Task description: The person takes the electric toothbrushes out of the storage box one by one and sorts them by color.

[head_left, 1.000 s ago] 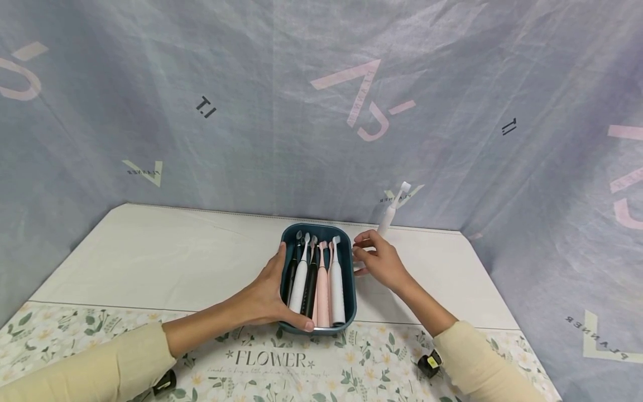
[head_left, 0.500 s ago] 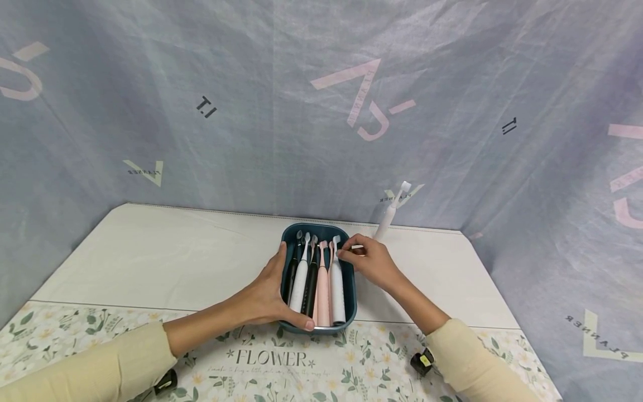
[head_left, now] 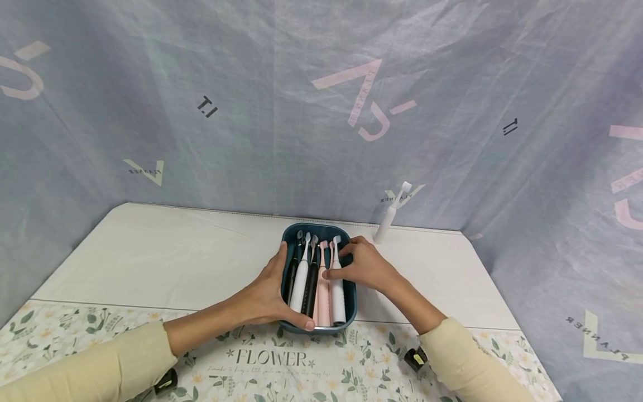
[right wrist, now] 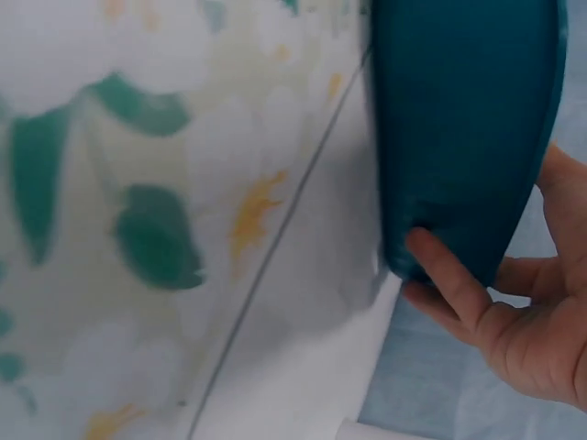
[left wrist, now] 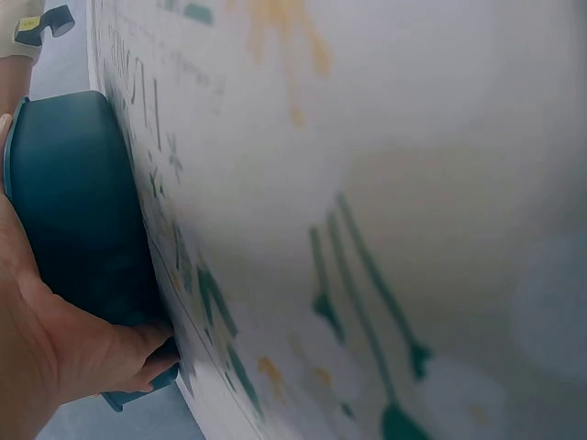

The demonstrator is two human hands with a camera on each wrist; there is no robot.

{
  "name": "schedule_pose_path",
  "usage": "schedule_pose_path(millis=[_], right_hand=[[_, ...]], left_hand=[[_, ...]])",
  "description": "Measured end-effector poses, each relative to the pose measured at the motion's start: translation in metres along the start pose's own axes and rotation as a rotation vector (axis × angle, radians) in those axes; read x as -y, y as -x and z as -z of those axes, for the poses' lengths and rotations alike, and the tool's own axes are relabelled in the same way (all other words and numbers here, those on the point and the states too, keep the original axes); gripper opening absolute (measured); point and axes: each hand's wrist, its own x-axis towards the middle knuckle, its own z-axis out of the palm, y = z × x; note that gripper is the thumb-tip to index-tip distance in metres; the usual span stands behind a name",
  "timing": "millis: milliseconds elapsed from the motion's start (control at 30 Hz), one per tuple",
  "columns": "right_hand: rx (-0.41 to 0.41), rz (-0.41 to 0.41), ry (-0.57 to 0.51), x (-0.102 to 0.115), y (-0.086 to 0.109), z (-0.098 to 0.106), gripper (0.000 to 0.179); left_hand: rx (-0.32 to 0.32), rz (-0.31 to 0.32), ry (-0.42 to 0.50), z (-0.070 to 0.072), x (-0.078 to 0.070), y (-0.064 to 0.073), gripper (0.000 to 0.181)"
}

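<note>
A dark teal storage bin [head_left: 321, 330] holds several electric toothbrushes lying side by side, in black, white and pink. My left hand [head_left: 263, 290] grips the bin's near left corner, fingers along the side and thumb over the front rim; the left wrist view shows my left hand [left wrist: 64, 339] round the bin's outer wall. My right hand [head_left: 364, 265] reaches over the right rim, with thumb and index finger spread across the rightmost white toothbrush [head_left: 338, 298]. The thumb tip overlaps a pink toothbrush [head_left: 322, 304]. Low on the outside wall, other fingers [right wrist: 454, 280] touch the bin [right wrist: 468, 137].
Another white electric toothbrush [head_left: 386, 220] stands upright on the table behind my right hand. A floral mat [head_left: 271, 374] covers the near part of the white tabletop [head_left: 176, 257]. Grey printed fabric [head_left: 251, 111] hangs behind and at both sides.
My right hand has moved left from beside the standing white toothbrush and over the bin's right rim, onto the rightmost white toothbrush. My left hand and the bin have stayed put.
</note>
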Motion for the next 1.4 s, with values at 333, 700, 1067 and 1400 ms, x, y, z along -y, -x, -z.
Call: schedule_pose_path(millis=[333, 700, 1067, 1400], right_hand=[[0.151, -0.004, 0.04, 0.001, -0.002, 0.003, 0.094], [0.189, -0.026, -0.083, -0.005, -0.002, 0.003, 0.093], [0.234, -0.03, -0.347, -0.018, 0.0, 0.007, 0.094], [0.346, -0.003, -0.619, -0.041, -0.001, 0.016, 0.084]], left_hand=[[0.005, 0.007, 0.01, -0.001, 0.002, -0.001, 0.181], [-0.005, 0.01, 0.008, -0.002, 0.002, 0.001, 0.18], [-0.009, 0.017, 0.007, -0.001, 0.001, 0.001, 0.181], [-0.002, 0.005, 0.016, -0.002, 0.001, 0.001, 0.181]])
